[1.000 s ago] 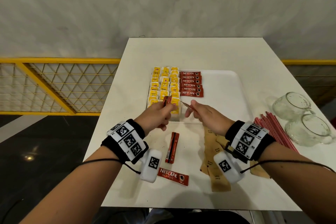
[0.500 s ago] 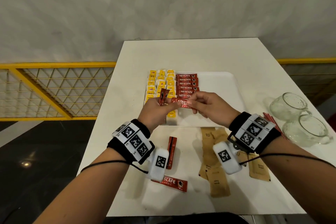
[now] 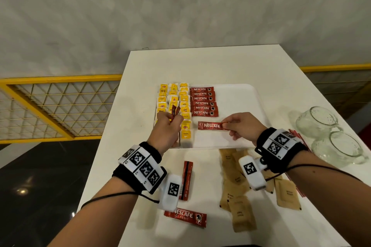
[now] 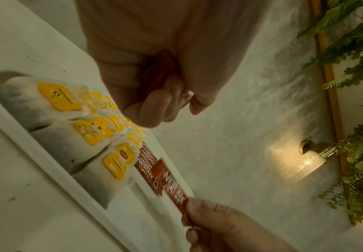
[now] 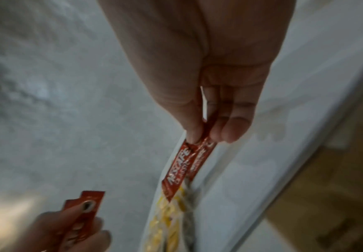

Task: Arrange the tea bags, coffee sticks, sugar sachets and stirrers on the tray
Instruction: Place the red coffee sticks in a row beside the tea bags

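A white tray (image 3: 236, 94) holds rows of yellow-tagged tea bags (image 3: 172, 99) on its left and a column of red coffee sticks (image 3: 202, 101) beside them. My right hand (image 3: 242, 126) pinches the end of one red coffee stick (image 3: 210, 126) just below that column, low over the tray; the right wrist view shows the same coffee stick (image 5: 182, 168) between thumb and fingers. My left hand (image 3: 167, 128) grips a few upright coffee sticks (image 3: 175, 112) over the tea bags. Two more coffee sticks (image 3: 187, 180) lie on the table near me.
Brown sugar sachets (image 3: 239, 186) are scattered on the white table (image 3: 210, 62) in front of the tray. Red stirrers (image 3: 299, 136) lie at the right, partly under my right wrist. Two glass mugs (image 3: 331, 136) stand at the right edge. A yellow railing (image 3: 56, 106) runs left.
My right hand took one coffee stick away from the left hand's bunch and moved it right and down to the tray, now lying flat below the column. The left hand stayed over the tea bags.
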A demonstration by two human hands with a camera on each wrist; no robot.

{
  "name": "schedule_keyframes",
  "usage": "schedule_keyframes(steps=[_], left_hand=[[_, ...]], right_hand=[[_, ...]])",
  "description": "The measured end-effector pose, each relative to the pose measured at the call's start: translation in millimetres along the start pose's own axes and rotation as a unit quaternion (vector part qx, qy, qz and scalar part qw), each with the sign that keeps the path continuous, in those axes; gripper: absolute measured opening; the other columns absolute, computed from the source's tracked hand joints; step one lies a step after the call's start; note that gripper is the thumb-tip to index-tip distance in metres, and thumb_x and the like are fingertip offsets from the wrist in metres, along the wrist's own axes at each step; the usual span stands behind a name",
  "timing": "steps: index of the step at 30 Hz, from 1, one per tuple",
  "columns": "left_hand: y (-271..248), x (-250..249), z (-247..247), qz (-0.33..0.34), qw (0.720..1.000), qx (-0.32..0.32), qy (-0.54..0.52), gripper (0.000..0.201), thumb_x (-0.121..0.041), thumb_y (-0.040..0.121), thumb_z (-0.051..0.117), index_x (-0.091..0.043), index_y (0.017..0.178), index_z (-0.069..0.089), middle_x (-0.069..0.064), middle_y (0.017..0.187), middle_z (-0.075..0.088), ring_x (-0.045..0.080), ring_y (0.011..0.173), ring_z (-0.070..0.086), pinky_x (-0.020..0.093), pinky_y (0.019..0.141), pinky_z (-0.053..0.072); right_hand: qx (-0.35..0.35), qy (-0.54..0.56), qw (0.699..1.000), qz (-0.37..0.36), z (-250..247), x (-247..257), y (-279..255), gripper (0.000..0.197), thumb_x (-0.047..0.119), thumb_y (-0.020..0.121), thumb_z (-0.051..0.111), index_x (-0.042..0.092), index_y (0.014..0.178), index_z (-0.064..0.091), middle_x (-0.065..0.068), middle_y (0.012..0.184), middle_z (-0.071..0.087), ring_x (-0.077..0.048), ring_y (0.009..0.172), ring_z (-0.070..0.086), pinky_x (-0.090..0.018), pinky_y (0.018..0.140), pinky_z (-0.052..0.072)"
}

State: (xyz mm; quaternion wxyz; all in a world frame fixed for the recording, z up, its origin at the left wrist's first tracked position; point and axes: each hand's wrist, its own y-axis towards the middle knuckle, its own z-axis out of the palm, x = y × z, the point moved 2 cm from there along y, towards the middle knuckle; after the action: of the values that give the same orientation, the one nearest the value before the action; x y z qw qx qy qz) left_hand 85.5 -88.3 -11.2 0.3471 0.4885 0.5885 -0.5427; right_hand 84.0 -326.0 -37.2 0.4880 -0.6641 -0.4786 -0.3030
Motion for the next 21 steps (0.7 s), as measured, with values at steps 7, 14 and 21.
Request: schedule_keyframes(steps=[7,14,21], left_hand=[[10.2,-1.3,-1.0,0.037,0.999,-0.002,-0.008,0.005,-0.008,0.100,0.037,-0.009,0.096,0.034,0.006,0.071,0.051,0.015,0.048,0.046,0.028,0.046,0.045],[23.7,-2.1,-3.7,0.035,0.998,0.017,-0.041,0.008,-0.006,0.100,0.038,-0.014,0.097,0.040,0.010,0.075,0.067,0.022,0.057,0.064,0.031,0.060,0.058],[31.3,-2.3,-3.4,0.018,0.998,0.033,-0.053,0.011,-0.011,0.099,0.049,-0.008,0.094,0.058,0.015,0.092,0.074,0.024,0.073,0.071,0.038,0.070,0.059]], right_hand=[[-0.057,-0.056,0.994,0.076,-2.9,-8.4,29.0,0.011,0.011,0.085,0.070,0.008,0.091,0.061,-0.010,0.071,0.062,-0.018,0.056,0.056,-0.029,0.055,0.052],[-0.083,-0.042,0.991,0.097,9.4,-5.2,43.9,0.035,0.022,0.081,0.076,0.011,0.097,0.047,-0.009,0.075,0.061,-0.018,0.058,0.055,-0.028,0.055,0.051],[-0.103,-0.096,0.986,0.092,15.5,-3.0,53.2,0.037,0.032,0.078,0.077,0.016,0.093,0.048,-0.005,0.079,0.063,-0.017,0.058,0.058,-0.035,0.065,0.054]])
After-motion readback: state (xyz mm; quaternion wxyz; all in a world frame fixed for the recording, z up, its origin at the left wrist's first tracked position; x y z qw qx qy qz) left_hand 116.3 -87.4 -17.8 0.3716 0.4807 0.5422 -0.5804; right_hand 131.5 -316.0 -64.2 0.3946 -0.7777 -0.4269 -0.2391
